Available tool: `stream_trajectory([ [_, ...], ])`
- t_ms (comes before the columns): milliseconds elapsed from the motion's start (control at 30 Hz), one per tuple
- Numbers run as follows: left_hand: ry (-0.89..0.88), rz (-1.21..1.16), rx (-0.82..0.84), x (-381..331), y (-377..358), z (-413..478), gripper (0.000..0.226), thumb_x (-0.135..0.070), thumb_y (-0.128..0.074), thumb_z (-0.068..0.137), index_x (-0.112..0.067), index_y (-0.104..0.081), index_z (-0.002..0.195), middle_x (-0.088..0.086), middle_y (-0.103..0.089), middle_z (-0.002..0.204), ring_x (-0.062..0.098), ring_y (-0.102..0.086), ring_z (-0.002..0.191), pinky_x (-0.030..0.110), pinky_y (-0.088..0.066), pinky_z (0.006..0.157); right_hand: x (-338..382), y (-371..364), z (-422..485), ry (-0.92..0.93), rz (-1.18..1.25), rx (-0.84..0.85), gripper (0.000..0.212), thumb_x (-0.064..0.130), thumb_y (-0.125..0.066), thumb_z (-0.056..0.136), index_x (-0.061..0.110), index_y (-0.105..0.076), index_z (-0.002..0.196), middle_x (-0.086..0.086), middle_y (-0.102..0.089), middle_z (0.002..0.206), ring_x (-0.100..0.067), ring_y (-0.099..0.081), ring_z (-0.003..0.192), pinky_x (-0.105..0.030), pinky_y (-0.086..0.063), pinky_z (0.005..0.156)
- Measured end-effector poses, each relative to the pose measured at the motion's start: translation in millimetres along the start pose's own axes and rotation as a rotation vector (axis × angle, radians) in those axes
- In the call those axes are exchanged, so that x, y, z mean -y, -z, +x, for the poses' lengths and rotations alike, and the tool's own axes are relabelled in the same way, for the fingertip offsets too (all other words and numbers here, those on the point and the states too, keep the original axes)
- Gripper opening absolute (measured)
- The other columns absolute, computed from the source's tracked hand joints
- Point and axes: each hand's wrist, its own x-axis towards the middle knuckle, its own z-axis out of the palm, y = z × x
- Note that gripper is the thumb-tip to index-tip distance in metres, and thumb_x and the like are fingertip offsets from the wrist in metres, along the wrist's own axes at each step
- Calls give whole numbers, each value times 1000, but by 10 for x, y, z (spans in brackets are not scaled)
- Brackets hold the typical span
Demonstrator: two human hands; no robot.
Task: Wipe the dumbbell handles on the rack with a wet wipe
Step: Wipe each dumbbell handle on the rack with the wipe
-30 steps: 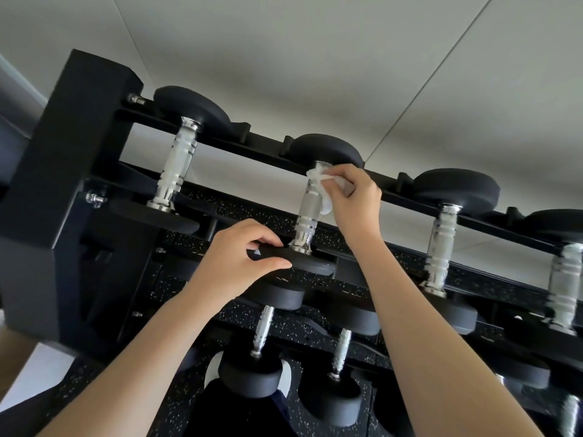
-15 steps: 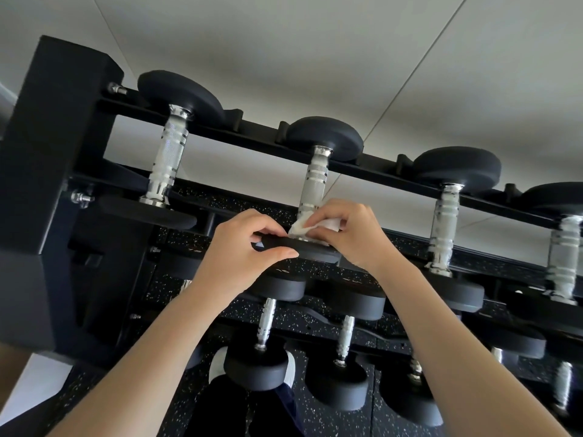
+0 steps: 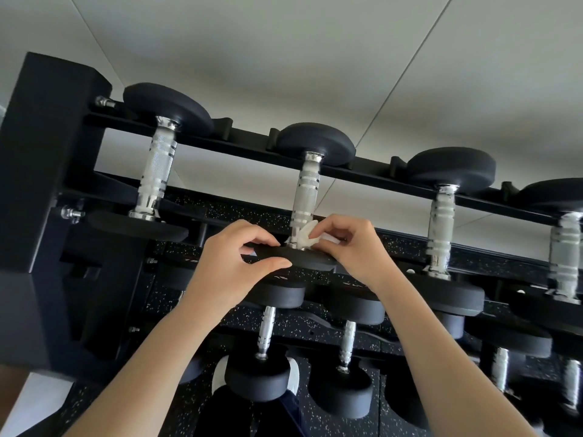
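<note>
A black steel dumbbell rack (image 3: 47,152) fills the view, its top tier holding a row of dumbbells with round black rubber heads and knurled chrome handles. The work is on the second dumbbell from the left (image 3: 315,143). The left hand (image 3: 233,266) grips the rim of that dumbbell's near head (image 3: 312,260), thumb under the edge and fingers curled over the top. The right hand (image 3: 353,247) pinches a crumpled white wet wipe (image 3: 306,235) between thumb and fingertips and holds it against the lowest part of the chrome handle (image 3: 305,197), right where the handle meets the near head (the upper stretch of the handle is bare and in plain sight). The far head of the same dumbbell sits on the rack's rear rail (image 3: 378,175). To the left stands the first dumbbell (image 3: 156,171), to the right a third dumbbell (image 3: 441,222), and a fourth dumbbell (image 3: 564,250) is cut by the frame edge; neither hand touches these. Below, on the lower tier, more dumbbells (image 3: 266,329) lie under the forearms, and black speckled rubber matting (image 3: 239,209) shows through the rack's gaps. A pale panelled surface (image 3: 284,58) with thin seams lies behind the rack.
</note>
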Motion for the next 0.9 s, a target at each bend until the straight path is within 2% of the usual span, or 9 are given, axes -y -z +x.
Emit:
stream_trajectory([
  [167,5,1,-5,0,-9,-2,22,-16,-83,66,-19,-72,84,-10,-65,87,4,-62,87,14,-50,79,84,18,27,9,-20,48,10,9,-74,77,19,-73,79,12,-68,83,-19,-63,81,-34,-51,76],
  [300,26,-15,-6,-7,0,-21,22,-17,-82,67,-21,-71,85,-11,-65,88,4,-61,88,13,-49,80,25,36,32,-50,14,47,13,9,-73,78,22,-71,78,6,-71,87,-11,-66,84,-30,-54,81],
  [400,30,-19,-11,-8,-7,-21,22,-16,-82,67,-22,-71,85,-12,-64,86,5,-62,89,13,-48,81,-22,37,24,-59,67,39,14,3,-71,79,17,-69,79,4,-71,91,-7,-66,89,-27,-54,83],
  [600,43,-34,-25,-6,-20,-32,23,-16,-82,66,-25,-70,83,-15,-63,91,3,-61,89,11,-47,80,-81,-90,52,-107,349,-162,17,-2,-69,79,14,-68,81,-2,-71,85,-12,-67,83,-25,-53,79],
  [733,35,-25,-33,-9,-28,-37,23,-15,-82,66,-27,-69,81,-17,-63,93,0,-60,90,8,-45,79,-40,-111,177,-38,367,-268,15,0,-66,82,14,-67,87,0,-70,93,-5,-65,87,-15,-49,76],
  [833,31,-30,-39,3,-37,-35,24,-14,-83,65,-28,-69,80,-17,-63,92,1,-60,90,7,-44,78,1,-88,300,-5,387,-325,15,0,-65,83,15,-67,87,5,-69,91,0,-63,84,-12,-47,74],
  [900,31,-35,-41,17,-40,-33,25,-18,-85,64,-28,-70,80,-16,-64,91,2,-61,90,8,-45,79,17,-68,388,0,368,-356,15,3,-65,84,17,-67,88,6,-69,92,-3,-63,87,-16,-47,78],
])
